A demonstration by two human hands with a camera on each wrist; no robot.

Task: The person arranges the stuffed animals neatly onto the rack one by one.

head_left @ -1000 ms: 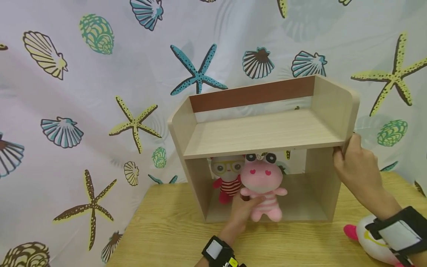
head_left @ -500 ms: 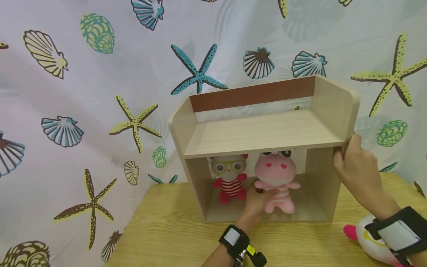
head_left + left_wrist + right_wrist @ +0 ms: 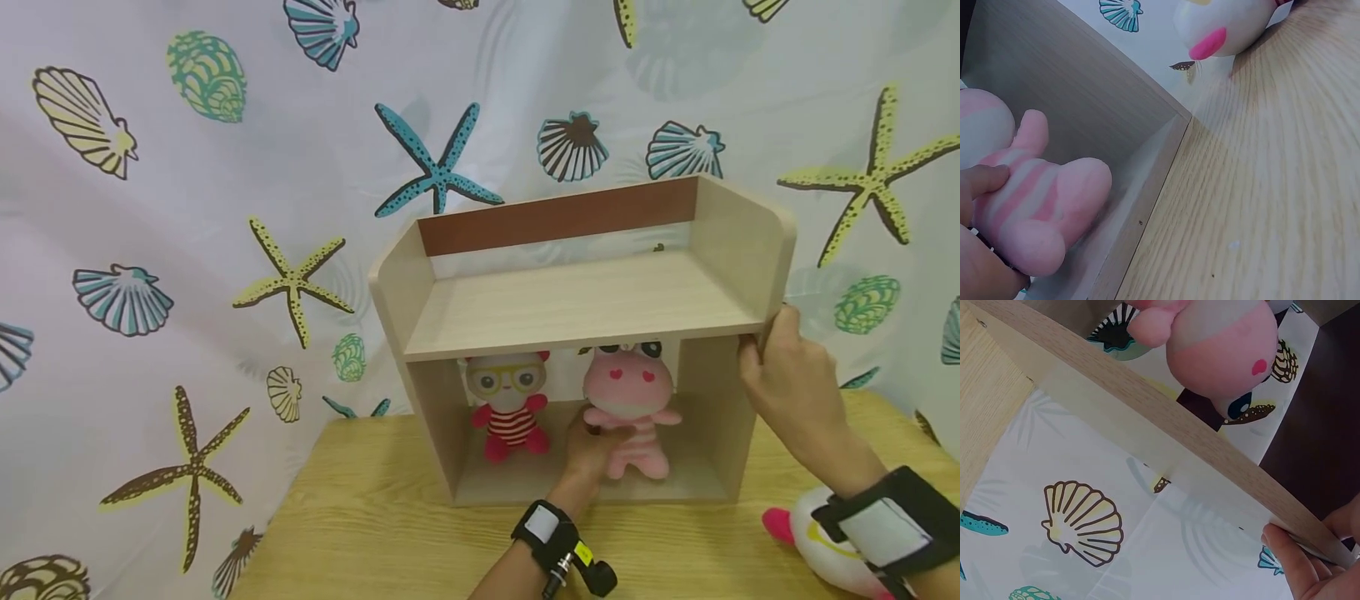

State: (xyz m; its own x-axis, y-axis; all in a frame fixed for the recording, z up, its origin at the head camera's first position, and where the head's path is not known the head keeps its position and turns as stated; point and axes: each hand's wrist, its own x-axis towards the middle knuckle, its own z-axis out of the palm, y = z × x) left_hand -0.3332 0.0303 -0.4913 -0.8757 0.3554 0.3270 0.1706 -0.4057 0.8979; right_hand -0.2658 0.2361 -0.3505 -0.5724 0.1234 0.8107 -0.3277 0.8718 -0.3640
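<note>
The pink striped plush toy [image 3: 632, 408] stands in the lower compartment of the pale wooden two-tier shelf [image 3: 577, 304], gripped at its body by the left hand [image 3: 588, 450] with curled fingers. The right hand [image 3: 787, 387] clasps the shelf's right side panel.

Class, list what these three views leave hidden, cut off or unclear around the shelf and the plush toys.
- Pink plush: head view, top of its head hidden by the wooden shelf board.
- White plush: head view, mostly covered by the right wrist strap and cut by the frame edge.
- Left hand: left wrist view shows only one fingertip on the plush.
</note>
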